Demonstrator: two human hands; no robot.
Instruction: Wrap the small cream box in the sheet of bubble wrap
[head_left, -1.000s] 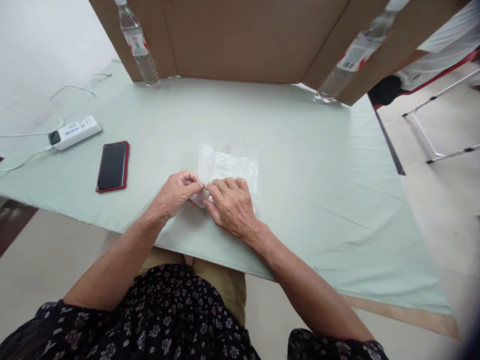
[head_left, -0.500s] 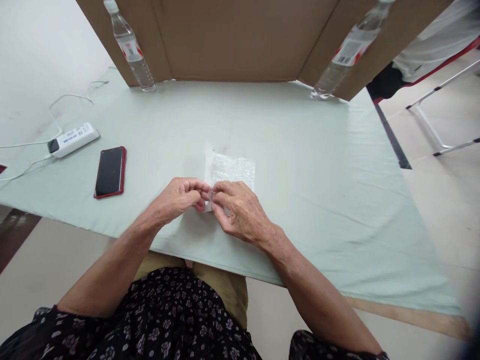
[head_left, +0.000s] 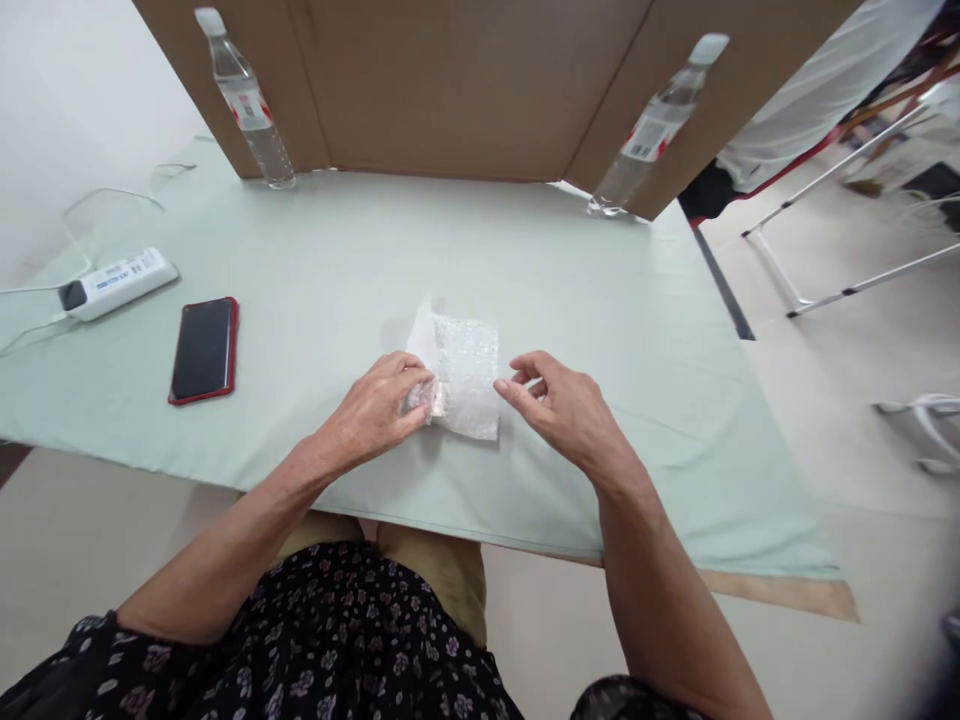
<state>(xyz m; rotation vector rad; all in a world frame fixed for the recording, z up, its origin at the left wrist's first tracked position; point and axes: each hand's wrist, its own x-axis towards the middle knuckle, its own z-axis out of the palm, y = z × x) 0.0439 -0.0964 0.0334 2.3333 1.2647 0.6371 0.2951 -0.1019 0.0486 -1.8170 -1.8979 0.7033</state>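
A sheet of clear bubble wrap [head_left: 469, 370] lies on the pale green cloth in front of me. Its left side is folded over a small, light-coloured object [head_left: 441, 398], which shows only in part. My left hand [head_left: 386, 405] is closed on that folded side, fingers above and thumb below, gripping the wrap around the object. Just off the sheet's right edge, my right hand [head_left: 559, 400] hovers with thumb and fingers apart and nothing in it.
To the left lie a phone [head_left: 204, 350] in a red case and a white power strip [head_left: 120, 283] with cables. A cardboard screen [head_left: 465, 90] stands at the back, with water bottles [head_left: 259, 130] at both sides. A metal stand [head_left: 780, 265] is on the floor at right.
My right hand has let go of the bubble wrap and moved right. My left hand has come over the left side, which is now folded over the small object. The view has shifted slightly.
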